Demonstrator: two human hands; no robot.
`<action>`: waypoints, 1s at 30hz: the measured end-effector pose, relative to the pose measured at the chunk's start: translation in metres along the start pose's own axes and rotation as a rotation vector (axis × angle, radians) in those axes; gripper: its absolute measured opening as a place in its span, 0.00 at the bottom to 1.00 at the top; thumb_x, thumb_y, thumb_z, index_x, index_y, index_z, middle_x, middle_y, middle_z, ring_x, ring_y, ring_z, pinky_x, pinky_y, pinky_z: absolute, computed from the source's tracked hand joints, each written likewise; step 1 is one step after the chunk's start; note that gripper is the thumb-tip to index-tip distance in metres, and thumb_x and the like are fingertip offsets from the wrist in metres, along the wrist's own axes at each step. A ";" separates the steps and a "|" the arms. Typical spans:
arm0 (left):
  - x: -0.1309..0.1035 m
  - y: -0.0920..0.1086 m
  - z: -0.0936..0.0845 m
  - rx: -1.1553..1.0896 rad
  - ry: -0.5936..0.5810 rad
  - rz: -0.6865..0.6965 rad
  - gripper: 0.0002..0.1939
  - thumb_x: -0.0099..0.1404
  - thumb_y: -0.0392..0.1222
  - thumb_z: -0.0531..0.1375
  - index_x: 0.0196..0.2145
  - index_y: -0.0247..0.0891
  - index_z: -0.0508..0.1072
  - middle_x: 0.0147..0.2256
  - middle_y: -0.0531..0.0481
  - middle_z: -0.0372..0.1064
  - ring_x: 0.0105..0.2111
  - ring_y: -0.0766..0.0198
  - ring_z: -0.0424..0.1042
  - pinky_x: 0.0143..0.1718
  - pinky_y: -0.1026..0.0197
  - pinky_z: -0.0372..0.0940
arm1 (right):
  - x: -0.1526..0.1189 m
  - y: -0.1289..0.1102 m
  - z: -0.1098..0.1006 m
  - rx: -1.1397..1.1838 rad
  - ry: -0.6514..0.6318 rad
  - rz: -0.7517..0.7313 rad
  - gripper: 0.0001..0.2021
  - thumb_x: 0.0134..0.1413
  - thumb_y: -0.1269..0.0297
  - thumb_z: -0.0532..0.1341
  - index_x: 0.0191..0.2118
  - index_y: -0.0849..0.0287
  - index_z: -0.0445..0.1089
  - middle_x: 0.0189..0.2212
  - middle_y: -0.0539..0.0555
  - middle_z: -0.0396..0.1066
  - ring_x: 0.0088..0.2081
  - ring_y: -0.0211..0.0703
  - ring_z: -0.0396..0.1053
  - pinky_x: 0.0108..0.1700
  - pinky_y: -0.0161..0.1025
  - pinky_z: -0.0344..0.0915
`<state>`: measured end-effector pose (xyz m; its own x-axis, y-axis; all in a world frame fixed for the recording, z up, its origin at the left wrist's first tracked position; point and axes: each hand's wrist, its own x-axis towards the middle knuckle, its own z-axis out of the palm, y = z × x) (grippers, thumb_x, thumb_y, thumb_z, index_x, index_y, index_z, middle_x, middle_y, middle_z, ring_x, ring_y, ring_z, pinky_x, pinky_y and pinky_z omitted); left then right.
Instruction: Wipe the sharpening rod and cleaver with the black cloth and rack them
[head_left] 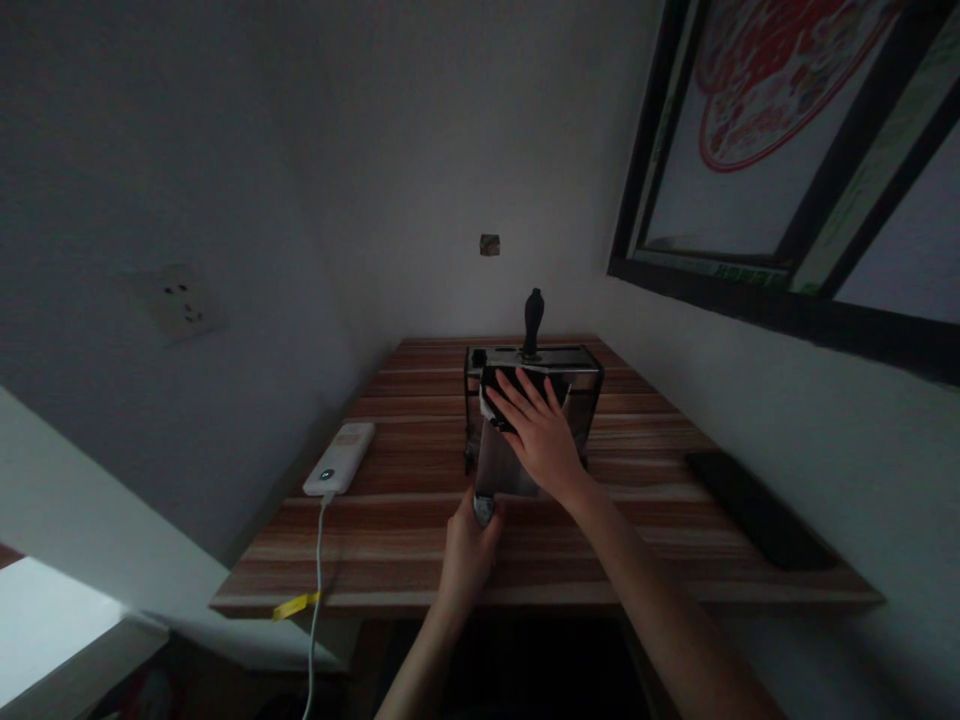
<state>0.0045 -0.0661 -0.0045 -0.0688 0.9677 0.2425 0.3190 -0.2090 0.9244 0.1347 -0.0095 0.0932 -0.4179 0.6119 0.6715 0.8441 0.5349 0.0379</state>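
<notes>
Gripping a broad-bladed knife by its handle in the left hand, frame centre — pointing its long axis up-frame toward the metal rack — and spreading the right hand flat over black material farther up.

Stand: shiny metal top, dark edges; black handle on it looks like smooth plastic. Cleaver in front of stand: smooth grey metal blade, dull sheen. Black piece at stand's front: cloth or plastic, can't tell. Tabletop under stand: striped wood grain, smooth, low gloss. Power bank left of stand: smooth white plastic. Slab right of stand: black, smooth, near matt. Wall behind stand: matt, painted-looking.
</notes>
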 end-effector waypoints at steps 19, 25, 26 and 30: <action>0.000 -0.006 0.000 -0.180 -0.058 0.011 0.20 0.53 0.36 0.55 0.45 0.31 0.66 0.38 0.42 0.72 0.37 0.58 0.70 0.38 0.62 0.64 | -0.081 -0.055 0.014 0.131 -0.143 0.028 0.32 0.51 0.76 0.52 0.61 0.52 0.44 0.62 0.48 0.42 0.63 0.46 0.34 0.60 0.57 0.40; -0.001 -0.010 -0.001 -0.191 -0.045 0.005 0.16 0.55 0.36 0.54 0.42 0.30 0.68 0.41 0.40 0.72 0.36 0.59 0.71 0.37 0.62 0.64 | -0.091 -0.064 0.014 0.191 -0.173 0.050 0.34 0.48 0.80 0.51 0.61 0.52 0.44 0.62 0.47 0.42 0.63 0.46 0.34 0.60 0.58 0.41; -0.002 -0.011 -0.001 -0.195 -0.044 0.005 0.16 0.55 0.36 0.54 0.42 0.30 0.68 0.41 0.39 0.71 0.36 0.59 0.71 0.37 0.62 0.64 | -0.091 -0.064 0.013 0.194 -0.179 0.053 0.34 0.48 0.80 0.50 0.61 0.52 0.43 0.62 0.47 0.42 0.63 0.46 0.34 0.60 0.58 0.41; -0.002 -0.012 0.000 -0.207 -0.044 0.000 0.18 0.55 0.37 0.55 0.44 0.31 0.67 0.42 0.40 0.71 0.36 0.60 0.71 0.36 0.62 0.65 | -0.089 -0.062 0.011 0.191 -0.190 0.046 0.34 0.49 0.79 0.50 0.61 0.53 0.43 0.62 0.47 0.42 0.63 0.45 0.34 0.60 0.58 0.41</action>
<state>0.0006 -0.0661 -0.0157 -0.0255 0.9720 0.2336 0.1174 -0.2292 0.9663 0.1158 -0.0910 0.0225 -0.4510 0.7271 0.5176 0.7928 0.5927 -0.1419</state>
